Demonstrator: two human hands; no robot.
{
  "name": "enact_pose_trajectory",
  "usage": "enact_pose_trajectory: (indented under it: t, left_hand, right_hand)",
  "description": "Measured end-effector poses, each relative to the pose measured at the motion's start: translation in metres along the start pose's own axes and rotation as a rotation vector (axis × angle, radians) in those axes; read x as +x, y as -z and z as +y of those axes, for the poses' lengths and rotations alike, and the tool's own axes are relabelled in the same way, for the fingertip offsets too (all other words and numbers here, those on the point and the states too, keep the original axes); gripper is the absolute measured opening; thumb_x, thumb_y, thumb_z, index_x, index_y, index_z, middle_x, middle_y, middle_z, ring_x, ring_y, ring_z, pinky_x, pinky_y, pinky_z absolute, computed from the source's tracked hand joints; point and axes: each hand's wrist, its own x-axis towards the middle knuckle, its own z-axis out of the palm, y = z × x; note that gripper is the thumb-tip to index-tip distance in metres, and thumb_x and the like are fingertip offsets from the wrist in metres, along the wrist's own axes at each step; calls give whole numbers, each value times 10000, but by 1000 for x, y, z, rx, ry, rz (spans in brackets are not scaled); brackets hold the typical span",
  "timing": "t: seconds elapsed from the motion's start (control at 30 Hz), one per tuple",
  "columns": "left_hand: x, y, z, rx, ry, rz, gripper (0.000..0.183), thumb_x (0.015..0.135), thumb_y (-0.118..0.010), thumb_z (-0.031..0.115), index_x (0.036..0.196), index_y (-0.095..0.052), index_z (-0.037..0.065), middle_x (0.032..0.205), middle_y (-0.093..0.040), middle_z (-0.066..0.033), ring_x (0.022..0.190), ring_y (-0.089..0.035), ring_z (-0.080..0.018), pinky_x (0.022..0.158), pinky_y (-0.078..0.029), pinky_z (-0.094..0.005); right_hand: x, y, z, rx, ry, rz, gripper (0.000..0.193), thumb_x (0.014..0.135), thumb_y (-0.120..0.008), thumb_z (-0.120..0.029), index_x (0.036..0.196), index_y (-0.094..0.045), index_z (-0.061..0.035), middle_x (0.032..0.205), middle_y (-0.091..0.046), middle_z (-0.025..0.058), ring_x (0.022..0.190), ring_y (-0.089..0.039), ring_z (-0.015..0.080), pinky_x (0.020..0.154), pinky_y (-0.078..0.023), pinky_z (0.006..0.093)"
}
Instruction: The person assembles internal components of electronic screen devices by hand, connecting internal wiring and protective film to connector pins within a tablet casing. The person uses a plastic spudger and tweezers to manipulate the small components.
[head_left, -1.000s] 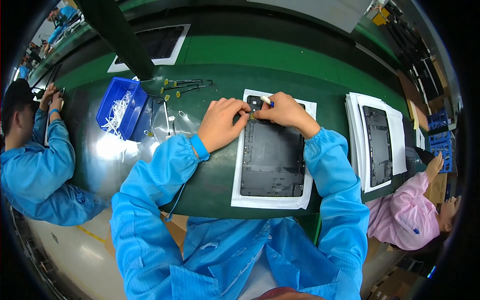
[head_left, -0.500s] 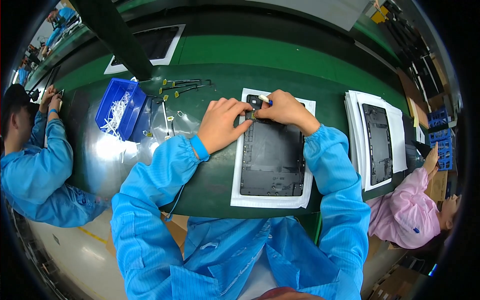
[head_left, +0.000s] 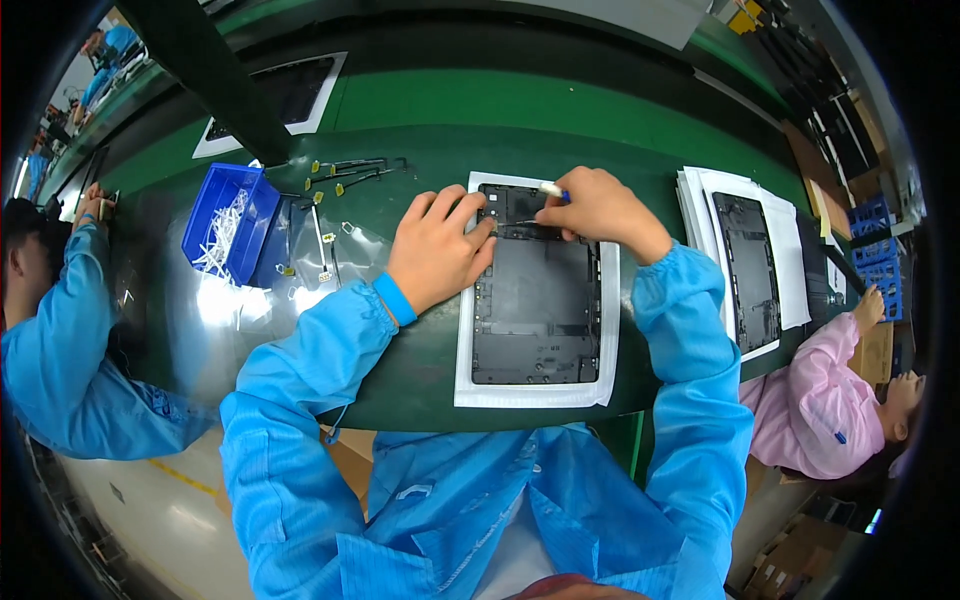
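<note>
A black tablet back cover (head_left: pixel 538 300) lies inner side up on a white foam sheet (head_left: pixel 530 397). My left hand (head_left: pixel 440 245) is at the cover's upper left edge, index finger and thumb close together. Whatever is between those fingertips is hidden. Above the cover's upper right part, my right hand (head_left: pixel 605 210) is closed round a white-and-blue pen-shaped tool (head_left: pixel 552 189). A thin dark line runs left from the right fingertips across the cover; I cannot tell whether it is a tool tip or a wire.
To the left, a blue bin (head_left: pixel 232 222) holds white strips. Beside it lie black cables (head_left: pixel 345 177) with yellow ends and a clear plastic sheet (head_left: pixel 350 260). On the right, another black cover (head_left: pixel 748 270) rests on stacked white sheets. Co-workers sit on both sides.
My right hand has moved right with the pen-shaped tool, away from the cover's upper left. The left index finger and thumb have come closer together. The view has shifted slightly.
</note>
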Motion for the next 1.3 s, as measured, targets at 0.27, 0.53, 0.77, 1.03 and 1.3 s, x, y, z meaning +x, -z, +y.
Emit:
enact_pose_trajectory:
  t: [0.27, 0.53, 0.77, 1.03, 1.3]
  left_hand:
    - [0, -1, 4, -121, 106, -115, 358, 781, -713, 308, 1077, -641, 121, 1231, -532, -79, 1164, -492, -297, 930, -409, -421]
    - [0, 0, 5, -98, 50, -108, 350, 799, -689, 268, 1142, -642, 219, 1262, -517, -73, 1160, -493, -293, 928, -392, -424]
    - [0, -4, 4, -80, 9, -106, 320, 805, -673, 235, 1124, -672, 221, 1179, -564, -56, 1082, -533, -271, 912, -398, -419]
    - [-1, -5, 6, -54, 5, -98, 316, 804, -670, 228, 1120, -674, 220, 1173, -564, -60, 1072, -536, -271, 907, -412, -422]
    - [-2, -5, 6, -50, 7, -103, 319, 803, -671, 230, 1121, -672, 217, 1176, -564, -64, 1082, -533, -276, 916, -417, -433]
  right_hand:
    - [-5, -6, 25, 286, 107, 43, 135, 814, -693, -166, 827, -682, -32, 626, -667, 52, 599, -647, 149, 602, -481, 298]
    - [-2, -20, 34, 243, 49, 64, 136, 817, -714, -202, 795, -677, -73, 615, -667, 15, 572, -627, 139, 583, -466, 301]
    - [-4, -23, 33, 238, 60, 91, 118, 834, -696, -148, 793, -669, -41, 604, -643, 39, 553, -606, 124, 539, -447, 286]
    - [-5, -27, 33, 189, 63, 116, 130, 831, -702, -160, 783, -656, -48, 592, -644, 40, 544, -616, 151, 541, -456, 306]
    - [-6, -27, 28, 121, 43, 137, 140, 834, -699, -170, 769, -642, -60, 596, -653, 41, 548, -632, 173, 539, -461, 321]
